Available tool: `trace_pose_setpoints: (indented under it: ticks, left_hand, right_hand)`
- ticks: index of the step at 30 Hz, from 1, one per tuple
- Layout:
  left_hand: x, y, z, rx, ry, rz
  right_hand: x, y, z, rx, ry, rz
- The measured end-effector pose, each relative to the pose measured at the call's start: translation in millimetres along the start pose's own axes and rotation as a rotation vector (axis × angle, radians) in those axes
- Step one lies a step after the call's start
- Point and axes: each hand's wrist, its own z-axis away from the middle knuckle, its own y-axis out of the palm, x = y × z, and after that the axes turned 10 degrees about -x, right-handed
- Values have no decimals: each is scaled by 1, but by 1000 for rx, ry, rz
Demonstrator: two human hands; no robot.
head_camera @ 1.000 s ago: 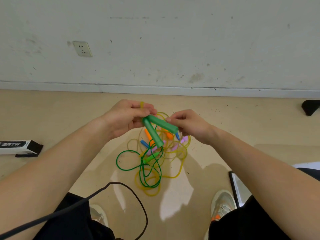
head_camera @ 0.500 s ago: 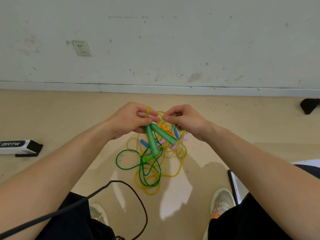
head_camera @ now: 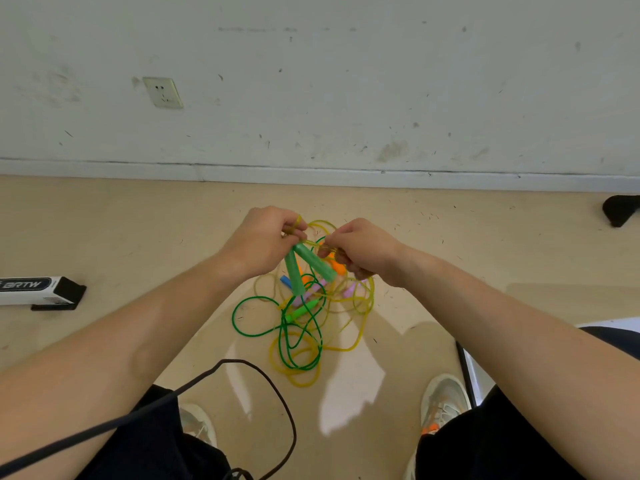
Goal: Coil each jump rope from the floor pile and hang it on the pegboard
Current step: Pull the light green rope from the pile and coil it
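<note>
**Green-handled rope in both hands, over the pile**

My left hand [head_camera: 263, 244] curls round the top ends of the two green plastic rope handles [head_camera: 313, 262], which hang down from it and splay apart below my fingers. A loop of thin translucent yellow cord [head_camera: 298, 221] sits over my left fingers. A short stretch of it runs across to my right hand [head_camera: 360, 251], whose curled fingers pinch it (the fingertips themselves are hidden from me). My hands are close together, not touching. Directly below them on the tan floor [head_camera: 138, 237] lies the tangled pile of jump ropes [head_camera: 301, 310]: green and yellow cords with pink, blue and orange handles. A white and black box [head_camera: 38, 289] lies well beyond my left forearm.
</note>
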Motion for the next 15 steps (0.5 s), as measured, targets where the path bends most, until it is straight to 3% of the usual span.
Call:
trace_pose_setpoints:
  ticks: [3, 7, 11, 15]
  left_hand:
    - [-1, 10, 3, -182, 66, 43]
    - [-12, 18, 7, -370, -111, 358]
    - [-21, 21, 10, -340, -451, 730]
    - [-22, 17, 10, -292, -602, 854]
  right_hand:
    - [2, 11, 9, 11, 6, -186]
    - [-6, 32, 18, -19, 24, -339]
    - [-15, 38, 18, -148, -121, -154]
    - [-16, 37, 19, -250, -277, 62]
